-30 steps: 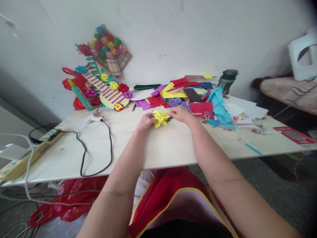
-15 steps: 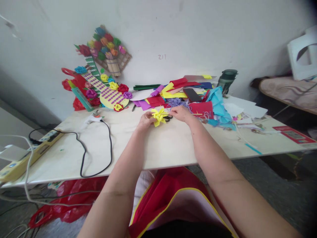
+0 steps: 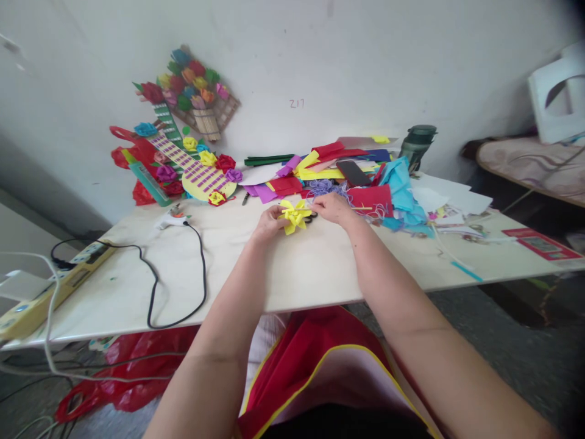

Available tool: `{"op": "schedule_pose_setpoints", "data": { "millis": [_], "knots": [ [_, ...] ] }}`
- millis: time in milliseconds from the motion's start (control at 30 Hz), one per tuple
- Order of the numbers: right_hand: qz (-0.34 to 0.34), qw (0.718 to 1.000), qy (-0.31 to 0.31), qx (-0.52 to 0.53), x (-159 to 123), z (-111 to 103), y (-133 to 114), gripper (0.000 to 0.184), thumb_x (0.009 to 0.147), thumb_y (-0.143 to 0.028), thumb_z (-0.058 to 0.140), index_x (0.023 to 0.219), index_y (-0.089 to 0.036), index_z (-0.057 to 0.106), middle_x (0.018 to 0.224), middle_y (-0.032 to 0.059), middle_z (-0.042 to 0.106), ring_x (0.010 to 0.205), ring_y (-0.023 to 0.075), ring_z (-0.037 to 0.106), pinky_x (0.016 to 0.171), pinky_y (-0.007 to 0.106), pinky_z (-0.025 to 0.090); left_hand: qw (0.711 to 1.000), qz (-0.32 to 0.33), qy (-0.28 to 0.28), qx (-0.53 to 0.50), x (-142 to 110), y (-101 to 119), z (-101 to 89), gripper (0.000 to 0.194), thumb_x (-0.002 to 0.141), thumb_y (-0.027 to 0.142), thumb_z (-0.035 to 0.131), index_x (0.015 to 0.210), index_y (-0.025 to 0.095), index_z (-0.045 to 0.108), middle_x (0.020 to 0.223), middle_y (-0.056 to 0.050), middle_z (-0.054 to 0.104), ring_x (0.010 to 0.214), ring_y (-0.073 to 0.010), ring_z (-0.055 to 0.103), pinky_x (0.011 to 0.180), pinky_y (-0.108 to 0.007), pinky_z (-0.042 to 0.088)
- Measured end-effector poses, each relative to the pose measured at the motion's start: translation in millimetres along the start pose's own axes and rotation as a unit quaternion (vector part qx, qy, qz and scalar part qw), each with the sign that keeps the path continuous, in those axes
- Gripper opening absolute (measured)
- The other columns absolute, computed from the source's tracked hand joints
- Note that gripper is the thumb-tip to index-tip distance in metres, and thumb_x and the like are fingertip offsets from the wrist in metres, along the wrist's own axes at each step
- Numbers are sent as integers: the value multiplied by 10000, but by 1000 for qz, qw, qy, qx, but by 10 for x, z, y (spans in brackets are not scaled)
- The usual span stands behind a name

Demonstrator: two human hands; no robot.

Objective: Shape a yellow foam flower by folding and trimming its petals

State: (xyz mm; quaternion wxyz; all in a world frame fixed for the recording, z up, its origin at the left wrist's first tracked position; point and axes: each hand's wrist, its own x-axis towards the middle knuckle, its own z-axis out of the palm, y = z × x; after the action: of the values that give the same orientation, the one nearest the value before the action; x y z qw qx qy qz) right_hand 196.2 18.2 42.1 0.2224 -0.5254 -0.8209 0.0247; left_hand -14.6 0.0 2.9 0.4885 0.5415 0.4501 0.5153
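Observation:
My left hand [image 3: 270,223] pinches the left edge of a yellow paper flower [image 3: 295,223], whose pointed petals spread out above the table. My right hand [image 3: 333,208] is closed on a thin pale stick [image 3: 364,208], its end showing to the right of the hand. The stick's other end reaches left to the flower; whether it goes into the flower or lies across it, I cannot tell. Black scissor handles [image 3: 311,217] lie on the table behind the flower, partly hidden. Beside my right hand is a tangle of purple string [image 3: 322,186].
Coloured paper and a phone [image 3: 353,173] lie at the back, with a green bottle [image 3: 417,147] to their right. A paper-flower guitar [image 3: 205,177] leans on the wall. At left are a white glue gun [image 3: 172,219], its looped cord, and a power strip [image 3: 68,285].
The view has shifted very slightly. Both hands stay at the flower and stick, with hardly any visible movement.

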Motion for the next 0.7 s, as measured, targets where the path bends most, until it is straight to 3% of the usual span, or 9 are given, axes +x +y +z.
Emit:
{"op": "schedule_pose_setpoints", "data": {
  "millis": [367, 700],
  "knots": [
    [-10, 1000, -27, -11, 0, 13, -83, 314, 857, -363, 489, 806, -187, 744, 795, 44, 701, 727, 160, 536, 607, 267, 264, 1000, 2, -20, -4, -7, -1, 30, 407, 457, 141, 742, 845, 150, 621, 762, -7, 686, 681, -147, 640, 620, -255, 514],
    [-10, 999, -25, 38, 32, 82, -49, 301, 839, -356, 514, 779, -176, 747, 732, 35, 681, 686, 151, 531, 610, 261, 285, 1000, -2, -21, -7, -6, -3, 44, 419, 450, 141, 749, 848, 148, 619, 759, -7, 691, 684, -152, 645, 627, -263, 520]
  ]
}}
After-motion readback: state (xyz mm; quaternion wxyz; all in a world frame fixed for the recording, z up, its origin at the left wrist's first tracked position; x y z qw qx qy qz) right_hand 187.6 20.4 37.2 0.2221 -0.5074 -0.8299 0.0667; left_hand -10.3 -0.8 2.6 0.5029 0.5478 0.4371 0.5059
